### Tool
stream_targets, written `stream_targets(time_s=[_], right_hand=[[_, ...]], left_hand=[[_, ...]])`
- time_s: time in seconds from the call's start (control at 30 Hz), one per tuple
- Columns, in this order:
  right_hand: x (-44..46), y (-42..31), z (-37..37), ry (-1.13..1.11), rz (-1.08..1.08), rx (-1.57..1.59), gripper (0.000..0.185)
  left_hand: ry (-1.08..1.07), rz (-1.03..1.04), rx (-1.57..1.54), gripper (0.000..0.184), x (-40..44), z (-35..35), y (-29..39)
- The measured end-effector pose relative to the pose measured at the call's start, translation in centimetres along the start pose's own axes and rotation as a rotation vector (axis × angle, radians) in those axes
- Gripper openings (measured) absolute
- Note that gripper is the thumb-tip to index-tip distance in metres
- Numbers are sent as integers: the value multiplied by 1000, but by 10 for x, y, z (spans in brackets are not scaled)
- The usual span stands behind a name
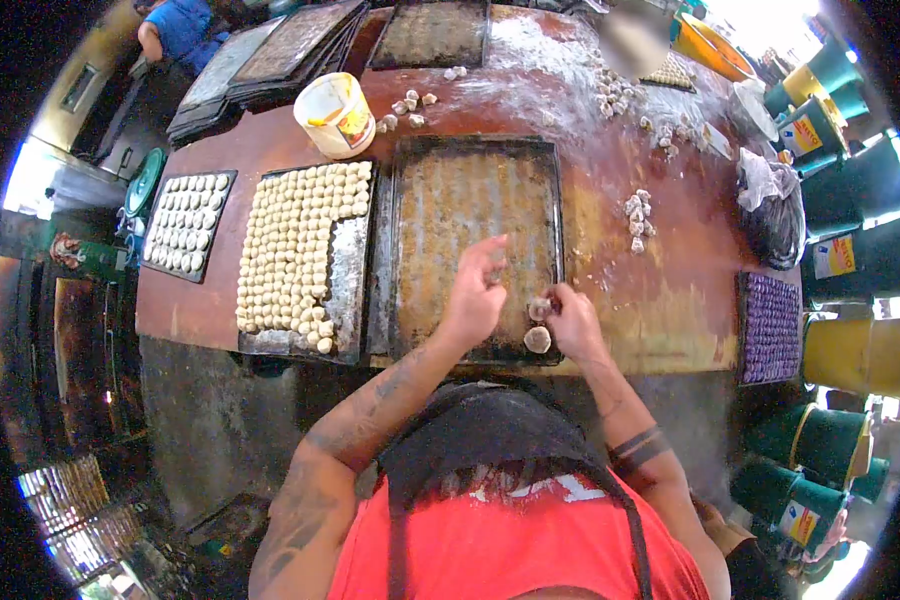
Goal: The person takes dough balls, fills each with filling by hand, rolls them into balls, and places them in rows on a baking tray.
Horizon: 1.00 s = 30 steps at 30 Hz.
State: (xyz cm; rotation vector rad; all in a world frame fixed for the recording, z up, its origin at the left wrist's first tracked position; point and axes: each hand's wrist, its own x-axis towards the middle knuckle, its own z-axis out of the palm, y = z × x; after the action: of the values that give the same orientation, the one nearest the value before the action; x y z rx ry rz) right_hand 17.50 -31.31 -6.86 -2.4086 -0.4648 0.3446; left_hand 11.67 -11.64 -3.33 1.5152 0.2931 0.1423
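A dark baking tray with a worn, greasy-looking surface lies in front of me at the table's edge. Over its middle hovers my left hand, its fingers apart and nothing visible in them. At the tray's lower right corner, my right hand has its fingers closed on a small dough ball. Just below that one, another dough ball rests on the tray. To the left, a second tray carries many pale dough balls in close rows, with a floury bare strip along its right side.
A white bucket stands behind the trays. Farther left is a tray of flattened rounds. Loose dough pieces lie at right, near a black plastic bag and a purple-filled tray. Stacked trays and a person are at the back.
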Motion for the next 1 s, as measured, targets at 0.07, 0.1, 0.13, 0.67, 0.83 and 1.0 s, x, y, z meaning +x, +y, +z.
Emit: stream_targets(time_s=[0.07,0.1,0.13,0.67,0.83,1.0], right_hand=[[-2,19,13,20,-267,-336,31],[-7,-5,-2,-46,-186,-302,39],[-11,3,5,22,-260,-301,42],[118,194,-67,431,-138,-307,15],[49,148,-52,424,434,1215,15],[30,72,19,144,239,969,18]], left_hand=[[47,0,70,53,0,-6,-11],[49,-20,62,51,-2,-11,-11],[54,-42,56,48,-3,-16,-11],[369,143,1116,11,-25,-206,-63],[447,209,1489,17,-34,-267,-57],[645,262,1180,19,-16,-225,-30]])
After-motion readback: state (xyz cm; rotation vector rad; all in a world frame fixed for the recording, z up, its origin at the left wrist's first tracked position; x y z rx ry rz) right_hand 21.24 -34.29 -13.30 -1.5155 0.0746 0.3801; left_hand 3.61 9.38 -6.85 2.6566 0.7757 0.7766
